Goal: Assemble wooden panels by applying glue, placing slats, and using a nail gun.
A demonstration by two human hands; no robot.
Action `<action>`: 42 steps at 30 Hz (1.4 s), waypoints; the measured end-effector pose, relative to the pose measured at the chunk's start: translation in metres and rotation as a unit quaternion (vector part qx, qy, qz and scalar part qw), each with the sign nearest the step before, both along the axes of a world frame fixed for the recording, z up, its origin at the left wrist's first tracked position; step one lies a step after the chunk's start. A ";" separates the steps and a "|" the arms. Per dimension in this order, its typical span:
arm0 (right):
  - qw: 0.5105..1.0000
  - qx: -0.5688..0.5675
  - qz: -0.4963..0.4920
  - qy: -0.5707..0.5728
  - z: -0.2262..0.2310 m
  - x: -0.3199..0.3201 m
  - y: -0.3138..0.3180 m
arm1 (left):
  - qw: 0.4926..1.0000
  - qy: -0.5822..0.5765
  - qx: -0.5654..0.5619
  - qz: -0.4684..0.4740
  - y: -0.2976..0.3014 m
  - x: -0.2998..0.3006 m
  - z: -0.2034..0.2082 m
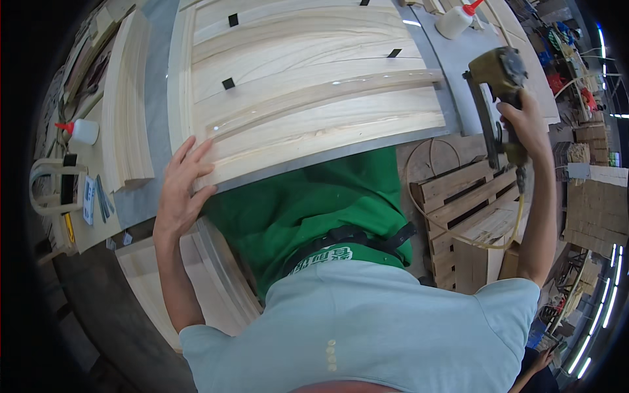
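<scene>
A pale wooden panel point(314, 46) of joined boards lies on the grey worktable in front of me. Across its near part runs a narrow wooden strip point(314, 98) with several small glossy spots along it, which look like glue. My left hand point(182, 183) rests at the panel's near left corner, fingers spread over the wood and thumb by the front edge. Out to the right, apart from the panel, my right hand point(526, 124) grips a nail gun point(496, 72) by its handle. An air hose point(522, 190) hangs from the gun.
Small black pads point(228, 83) dot the panel. Stacked wooden strips point(128, 98) lie left, near a white glue bottle point(85, 131); another bottle point(453, 21) stands at the back right. A wooden pallet point(468, 190) sits below the right side. Another person's hand point(542, 359) shows at lower right.
</scene>
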State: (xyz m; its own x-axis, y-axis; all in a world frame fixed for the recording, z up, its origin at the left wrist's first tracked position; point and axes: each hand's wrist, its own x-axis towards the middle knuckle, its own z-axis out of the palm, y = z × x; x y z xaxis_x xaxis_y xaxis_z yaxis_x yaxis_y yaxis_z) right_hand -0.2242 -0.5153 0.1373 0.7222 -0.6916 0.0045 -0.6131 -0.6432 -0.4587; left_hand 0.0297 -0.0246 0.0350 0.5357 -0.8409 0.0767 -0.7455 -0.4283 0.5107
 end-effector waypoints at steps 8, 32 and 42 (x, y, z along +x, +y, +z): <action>0.947 -0.289 -0.046 0.133 -0.103 0.015 -0.069 | 0.998 0.039 -0.009 0.051 -0.005 -0.007 0.001; 0.979 -0.095 0.095 -0.152 -0.123 0.063 0.000 | 0.957 0.042 -0.061 0.282 -0.056 -0.023 0.001; 0.986 -0.043 -0.001 -0.163 -0.083 -0.054 -0.002 | 0.930 0.122 -0.297 0.181 -0.221 0.096 0.041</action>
State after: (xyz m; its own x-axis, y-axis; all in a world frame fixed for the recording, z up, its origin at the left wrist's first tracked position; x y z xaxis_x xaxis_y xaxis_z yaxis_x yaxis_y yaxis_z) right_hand -0.2779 -0.5169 0.0548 0.6712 -0.6797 0.2959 -0.4428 -0.6877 -0.5752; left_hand 0.1256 -0.2455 0.0763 0.8374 -0.4508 0.3090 -0.4387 -0.2175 0.8719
